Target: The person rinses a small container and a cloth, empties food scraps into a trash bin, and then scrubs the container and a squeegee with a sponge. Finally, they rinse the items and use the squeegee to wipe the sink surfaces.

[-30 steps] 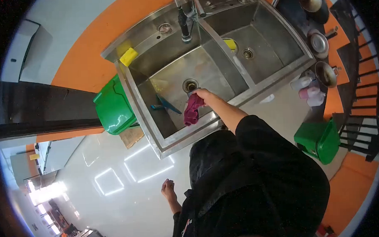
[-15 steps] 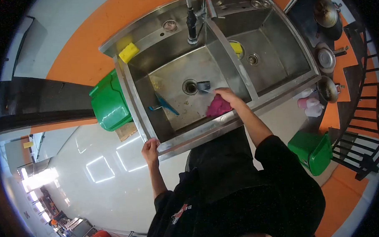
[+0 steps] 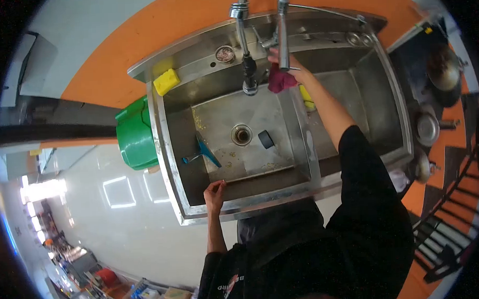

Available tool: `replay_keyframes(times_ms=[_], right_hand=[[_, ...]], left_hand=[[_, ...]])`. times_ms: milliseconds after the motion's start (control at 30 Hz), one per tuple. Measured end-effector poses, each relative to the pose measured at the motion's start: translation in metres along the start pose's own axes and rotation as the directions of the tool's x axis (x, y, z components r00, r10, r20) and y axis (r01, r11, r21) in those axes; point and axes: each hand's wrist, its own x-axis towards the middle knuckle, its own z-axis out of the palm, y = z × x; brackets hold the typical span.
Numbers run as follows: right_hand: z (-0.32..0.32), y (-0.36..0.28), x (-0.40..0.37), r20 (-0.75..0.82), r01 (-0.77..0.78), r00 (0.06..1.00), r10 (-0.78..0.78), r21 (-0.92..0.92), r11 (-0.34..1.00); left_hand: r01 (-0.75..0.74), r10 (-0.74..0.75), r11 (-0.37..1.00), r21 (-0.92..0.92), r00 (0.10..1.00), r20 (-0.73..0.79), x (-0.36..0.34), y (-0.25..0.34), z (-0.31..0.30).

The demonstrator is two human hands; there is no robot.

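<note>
Right hand (image 3: pixel 298 71) is out beyond and right of the round steel drain (image 3: pixel 242 135), gripping a bunched maroon cloth (image 3: pixel 281 81); straight silver metal spout (image 3: pixel 283 40) hides part of the grip. Cloth hangs in a wad by the basin divider, likely because it's clutched in a bundle, not spread. Left hand (image 3: pixel 214 194) is near side of the drain, slightly left, at the front rim of the stainless-steel double sink (image 3: pixel 252 204); fingers curled in, nothing visible in them, can't tell if fully closed or bracing on the rim. Just right of the drain, a dark grey cup-shaped piece (image 3: pixel 266 139) lies tipped, apparently set down loose. Left of it, a blue T-shaped tool (image 3: pixel 209 155) lies flat on the basin floor. Yellow block sponge (image 3: pixel 166 82) sits far left beyond the drain, on the ledge, probably to stay out of the basin.
</note>
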Motion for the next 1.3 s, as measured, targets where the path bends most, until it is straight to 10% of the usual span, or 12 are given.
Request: replay_keyframes(times_ms=[67, 233, 433, 500, 667, 833, 1000, 1100, 1167, 1233, 1267, 1300], right_hand=[[0.014, 0.013, 0.053, 0.036, 0.088, 0.995, -0.095, 0.165, 0.982], [0.046, 0.038, 0.087, 0.04, 0.3, 0.942, -0.333, -0.546, 0.783], [0.036, 0.031, 0.014, 0.312, 0.045, 0.949, 0.04, -0.26, 0.965], [0.038, 0.047, 0.002, 0.228, -0.073, 0.97, 0.087, -0.066, 0.995], [0.041, 0.014, -0.037, 0.272, -0.257, 0.952, 0.142, 0.455, 0.853], [0.03, 0.022, -0.049, -0.12, -0.297, 0.943, 0.311, 0.119, 0.947], [0.008, -0.003, -0.07, -0.074, -0.284, 0.957, 0.28, -0.419, 0.862], [0.012, -0.026, -0.076, -0.047, -0.223, 0.975, 0.218, -0.203, 0.954], [0.008, -0.013, -0.063, -0.048, -0.257, 0.965, 0.258, -0.373, 0.892], [0.017, 0.005, -0.057, 0.102, 0.176, 0.972, -0.21, -0.911, 0.372], [0.018, 0.022, -0.049, 0.102, 0.172, 0.975, -0.2, -0.911, 0.375], [0.02, 0.043, -0.033, 0.061, 0.1, 0.995, -0.079, -0.566, 0.818]], left_hand=[[0.024, -0.024, 1.0, -0.005, 0.995, -0.096, -0.007, -0.019, 0.003], [0.1, -0.069, 0.985, 0.14, 0.976, -0.207, -0.026, 0.011, 0.013], [0.1, -0.098, 0.955, 0.277, 0.995, -0.021, 0.043, 0.01, 0.043], [-0.217, 0.232, 0.885, 0.412, 0.973, 0.015, 0.085, -0.024, 0.074], [0.307, -0.025, 0.8, -0.515, 0.875, 0.484, 0.163, 0.124, 0.214], [0.488, 0.165, 0.362, -0.794, 0.805, 0.57, 0.212, 0.163, 0.301], [0.328, -0.073, 0.377, -0.866, 0.943, 0.326, 0.257, 0.163, 0.316], [0.198, -0.154, 0.418, -0.886, 0.977, 0.146, 0.297, 0.125, 0.343], [0.206, -0.105, 0.475, -0.855, 0.979, 0.177, 0.264, 0.16, 0.322], [0.207, -0.059, 0.531, -0.822, 0.976, 0.208, 0.255, 0.171, 0.317], [0.24, 0.0, 0.489, -0.839, 0.961, 0.276, 0.255, 0.168, 0.321], [0.271, 0.068, 0.446, -0.853, 0.94, 0.335, 0.257, 0.167, 0.325]])
